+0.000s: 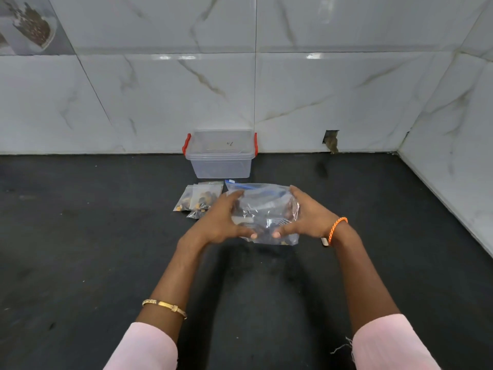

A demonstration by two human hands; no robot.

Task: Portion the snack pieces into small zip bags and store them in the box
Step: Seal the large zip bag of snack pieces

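Observation:
A large clear zip bag [265,209] with a blue seal strip lies on the black counter, with dark snack pieces dimly visible inside. My left hand [220,221] grips its left side and my right hand [304,218] grips its right side, thumbs meeting near the bag's lower edge. Left of it, small zip bags [198,198] filled with dark and yellow snack pieces lie in a loose pile. Behind them a clear plastic box [221,156] with red side handles stands open against the wall, and looks to hold nothing.
The black counter [106,249] stretches wide on both sides. White marble-look tiles form the back wall [320,97] and a side wall at the right. A small hole [330,141] is cut in the back wall, right of the box.

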